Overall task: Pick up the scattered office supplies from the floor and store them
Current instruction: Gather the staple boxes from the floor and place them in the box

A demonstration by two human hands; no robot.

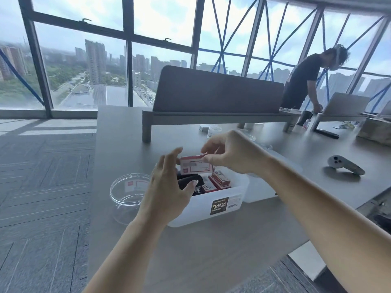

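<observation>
Packaging in red and white marks the small box (196, 166), which is held in the air directly above the plastic container (196, 210). Its upper right edge is pinched between the thumb and curled fingers of the right hand (230, 155). The left hand (167, 187) is spread loosely at the box's left end with its fingers nearly straight (whether the fingertips actually touch the cardboard cannot be made out), and its thumb is stretched over the container's mouth.

Inside the container a black object (186, 179) is seen, possibly a stapler, with several more red boxes (220, 178) packed beside it. A dark label reading PLASTIC CONTAINER is fixed to the container's front wall.

Just left of the container a clear round jar (127, 195) is stood on the grey desk (211, 250), and just right of it a flat white piece (260, 187) is laid. Well apart to the container's right a white handheld controller (344, 166) is lying. Behind the container a dark divider panel (218, 89) is raised across the desk; beyond it, to the right, a person in a black top (304, 81) is bent near a laptop (344, 103).
</observation>
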